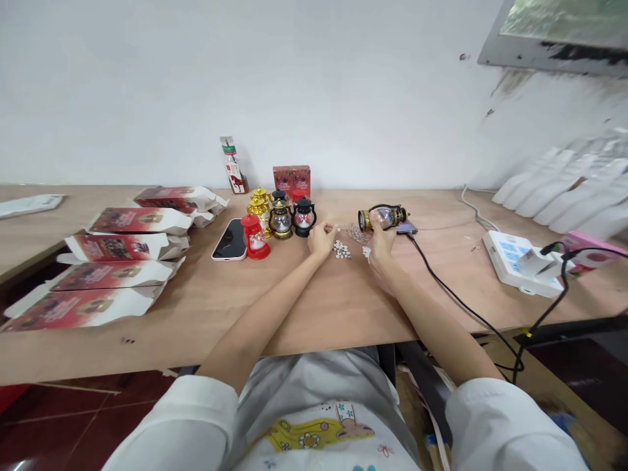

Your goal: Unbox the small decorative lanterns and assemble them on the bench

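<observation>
My right hand (381,241) is closed around a small bronze toy lantern (383,216), held on its side just above the wooden table (314,307). My left hand (321,239) is pinched shut on something tiny I cannot make out, right beside a small pile of button batteries (341,249). To the left stand a red lantern (256,237), a gold lantern (258,204), a bronze-black lantern (281,218) and a black lantern (303,216). A heap of little silvery parts (357,232) lies between my hands.
A phone (230,239) lies face up left of the lanterns. Flattened red and white boxes (118,261) cover the left of the table. Two red boxes (292,178) stand by the wall. A white power strip (520,263) with black cables (456,297) sits at right.
</observation>
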### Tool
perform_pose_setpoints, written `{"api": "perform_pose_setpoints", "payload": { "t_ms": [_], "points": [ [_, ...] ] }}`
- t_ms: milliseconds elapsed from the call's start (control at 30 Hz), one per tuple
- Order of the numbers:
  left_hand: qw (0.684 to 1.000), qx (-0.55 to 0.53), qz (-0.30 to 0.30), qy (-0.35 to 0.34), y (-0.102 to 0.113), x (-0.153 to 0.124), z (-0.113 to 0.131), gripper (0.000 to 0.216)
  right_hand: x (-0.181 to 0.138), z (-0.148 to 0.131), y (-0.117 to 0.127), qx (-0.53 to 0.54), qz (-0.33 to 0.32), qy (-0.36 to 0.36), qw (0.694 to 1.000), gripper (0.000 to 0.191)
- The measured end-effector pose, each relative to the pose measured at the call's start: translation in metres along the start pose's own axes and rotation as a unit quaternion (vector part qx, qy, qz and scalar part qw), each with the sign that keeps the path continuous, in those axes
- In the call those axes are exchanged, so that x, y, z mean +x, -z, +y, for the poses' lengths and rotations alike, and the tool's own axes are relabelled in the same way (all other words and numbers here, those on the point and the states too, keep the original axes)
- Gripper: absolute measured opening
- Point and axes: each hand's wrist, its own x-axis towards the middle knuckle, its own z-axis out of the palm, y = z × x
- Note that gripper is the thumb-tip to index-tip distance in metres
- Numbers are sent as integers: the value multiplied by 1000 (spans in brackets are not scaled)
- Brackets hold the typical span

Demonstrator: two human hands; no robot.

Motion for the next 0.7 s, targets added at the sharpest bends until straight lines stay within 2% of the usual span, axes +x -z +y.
{"api": "perform_pose_setpoints", "payload": {
  "t_ms": [67,200,333,400,533,600,700],
  "points": [
    [1000,16,1,12,-3,4,0,9,-1,-2,-1,10,16,-16,1000,54],
    [1000,12,18,14,-7,10,0,6,-8,-3,-5,34,-4,-90,995,49],
    [1000,-4,25,-14,-6,8,-1,17,-8,-2,-5,56,-4,-115,992,46],
    [998,-21,18,-51,-5,3,0,17,-6,-2,-4,64,-2,-127,990,43],
    [980,-76,-35,-180,-3,-10,5,24,-5,-1,-3,46,-19,-144,988,39],
    [975,-91,-60,-196,-2,-15,6,26,-7,-2,-4,29,-41,-137,989,40],
    [975,-96,-77,-183,-3,-17,7,26,-11,-5,-6,10,-66,-122,990,43]
  ]
}}
